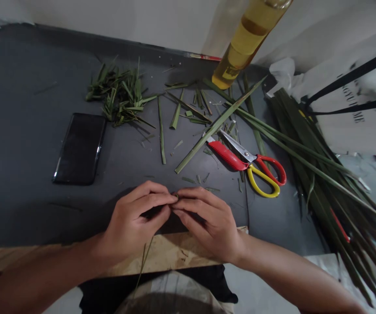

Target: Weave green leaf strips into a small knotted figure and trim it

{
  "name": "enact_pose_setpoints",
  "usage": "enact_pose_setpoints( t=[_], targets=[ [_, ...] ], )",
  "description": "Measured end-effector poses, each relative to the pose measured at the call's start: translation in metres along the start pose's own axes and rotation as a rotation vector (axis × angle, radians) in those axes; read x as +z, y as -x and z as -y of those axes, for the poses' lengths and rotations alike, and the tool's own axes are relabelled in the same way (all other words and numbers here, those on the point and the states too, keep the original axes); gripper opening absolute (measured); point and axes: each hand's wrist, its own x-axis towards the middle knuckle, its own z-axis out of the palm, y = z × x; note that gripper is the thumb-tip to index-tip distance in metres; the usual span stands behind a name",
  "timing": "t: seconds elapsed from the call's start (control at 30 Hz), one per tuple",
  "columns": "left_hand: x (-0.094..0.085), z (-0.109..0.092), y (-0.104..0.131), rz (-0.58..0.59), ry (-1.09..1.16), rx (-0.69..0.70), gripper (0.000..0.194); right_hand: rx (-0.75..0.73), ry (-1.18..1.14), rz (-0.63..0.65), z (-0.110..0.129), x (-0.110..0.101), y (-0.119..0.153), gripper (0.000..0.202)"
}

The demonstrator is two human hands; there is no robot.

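Pinching a tiny green leaf piece (176, 197) btwn fingertips, L hand (142, 209) & R hand (204, 213) meet over the grey tabletop (21, 131) near its front edge. Piece mostly hidden by fingers, so its long axis can't be made out. Thin leaf strands (144, 259) hang below L hand, running down & slightly left; can't tell if they join the piece. Scissors (247, 154) beyond R hand point up-left; bottle w/ yellow liquid (240, 48) cut off at top.
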Motion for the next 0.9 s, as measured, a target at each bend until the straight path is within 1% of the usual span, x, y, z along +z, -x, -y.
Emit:
enact_pose_setpoints(
  t=[0.1, 0.23, 0.37, 0.47, 0.57, 0.63, 0.77, 0.83, 0.9],
  targets=[
    [-0.002, 0.001, -0.001, -0.004, -0.002, -0.004, 0.027, -0.016, -0.004, 0.004, 0.002, -0.001, 0.0, 0.014],
    [-0.004, 0.001, -0.003, -0.01, -0.013, -0.036, 0.028, -0.076, -0.024, -0.004, 0.0, -0.002, -0.001, 0.023],
    [-0.006, -0.001, -0.005, -0.013, 0.034, -0.098, 0.025, -0.1, -0.126, -0.023, -0.002, -0.002, -0.002, 0.028],
    [-0.007, -0.001, -0.006, -0.031, 0.194, -0.249, 0.021, -0.049, -0.233, -0.044, -0.003, -0.002, -0.001, 0.043],
    [-0.006, 0.003, -0.008, -0.038, 0.449, -0.453, 0.017, 0.079, -0.291, -0.035, -0.001, -0.003, 0.0, 0.051],
    [-0.005, 0.007, -0.01, -0.058, 0.586, -0.567, 0.016, 0.146, -0.308, -0.022, 0.0, -0.004, 0.0, 0.05],
    [-0.004, 0.007, -0.016, -0.141, 0.751, -0.787, 0.019, 0.205, -0.382, 0.035, 0.001, -0.004, 0.0, 0.036],
    [-0.005, 0.005, -0.02, -0.138, 0.842, -0.879, 0.025, 0.218, -0.476, 0.052, 0.0, -0.005, 0.0, 0.032],
    [-0.006, 0.003, -0.022, -0.1, 0.934, -0.939, 0.03, 0.211, -0.543, 0.045, -0.001, -0.005, 0.0, 0.033]
  ],
)
